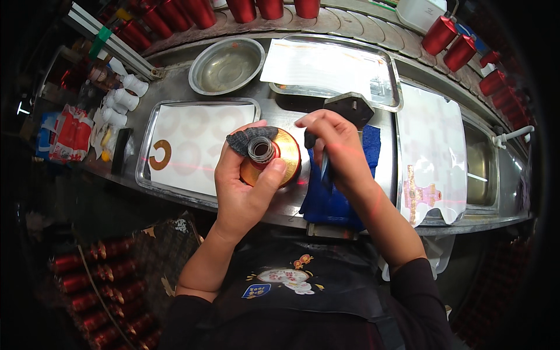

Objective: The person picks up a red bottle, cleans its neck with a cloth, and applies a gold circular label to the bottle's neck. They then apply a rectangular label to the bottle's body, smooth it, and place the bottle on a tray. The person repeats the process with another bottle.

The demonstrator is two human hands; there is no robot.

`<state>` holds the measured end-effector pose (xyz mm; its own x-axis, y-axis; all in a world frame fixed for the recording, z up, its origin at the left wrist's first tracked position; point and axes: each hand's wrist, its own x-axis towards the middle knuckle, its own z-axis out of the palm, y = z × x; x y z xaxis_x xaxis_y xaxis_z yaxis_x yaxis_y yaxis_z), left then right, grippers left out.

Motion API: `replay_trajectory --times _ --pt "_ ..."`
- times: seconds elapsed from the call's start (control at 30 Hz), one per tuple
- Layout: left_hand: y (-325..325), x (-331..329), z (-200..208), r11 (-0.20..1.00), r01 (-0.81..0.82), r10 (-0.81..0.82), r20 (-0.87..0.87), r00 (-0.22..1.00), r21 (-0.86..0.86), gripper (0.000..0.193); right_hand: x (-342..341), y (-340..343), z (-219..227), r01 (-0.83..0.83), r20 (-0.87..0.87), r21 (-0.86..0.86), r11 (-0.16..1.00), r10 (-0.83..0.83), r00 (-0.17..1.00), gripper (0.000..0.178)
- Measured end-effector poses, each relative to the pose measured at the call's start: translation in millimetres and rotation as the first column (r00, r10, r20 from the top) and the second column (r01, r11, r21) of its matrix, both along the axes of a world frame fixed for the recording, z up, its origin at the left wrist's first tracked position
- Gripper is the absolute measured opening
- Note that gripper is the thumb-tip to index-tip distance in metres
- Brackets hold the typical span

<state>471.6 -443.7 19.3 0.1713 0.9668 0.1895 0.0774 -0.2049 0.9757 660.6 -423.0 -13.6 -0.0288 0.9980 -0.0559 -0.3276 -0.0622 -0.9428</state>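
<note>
- The gold-and-red bottle point(289, 150) is in the left hand point(242, 195), above the steel counter point(181, 87), its threaded mouth turned up toward the camera.
- That hand is curled around the bottle, thumb across the shoulder, probably to steady it while leaving the mouth uncovered.
- A dark grey cloth point(239, 141) lies between the fingers and the neck, perhaps as padding or for grip.
- The person's right hand point(341, 146) is just beside it, fingers bent closed around a dark slim thing point(310, 139), its kind unclear.
- A blue cloth point(371, 146) lies beneath that hand, seemingly within easy reach.
- Leftward, white paper point(195, 169) lines a tray point(146, 140), likely shielding the metal; a gold C-shaped piece point(167, 155) lies there.
</note>
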Motion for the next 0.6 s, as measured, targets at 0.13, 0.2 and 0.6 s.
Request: replay_trajectory --times 0.13,0.2,0.6 --pt "-1.6 -1.9 2.4 0.996 0.031 -0.027 0.045 0.999 -0.084 0.059 23.0 -7.5 2.4 0.053 -0.356 -0.404 0.913 -0.21 0.911 0.025" --pt "-2.5 -3.2 2.8 0.996 0.068 -0.064 0.065 0.996 -0.061 0.065 22.2 -28.1 6.2 0.062 -0.268 -0.209 0.976 -0.118 0.956 0.032" --pt "0.4 -14.0 -1.7 0.99 0.135 -0.136 -0.021 0.99 -0.036 0.072 15.0 17.6 48.1 -0.241 0.579 0.613 0.752 -0.221 0.785 0.023"
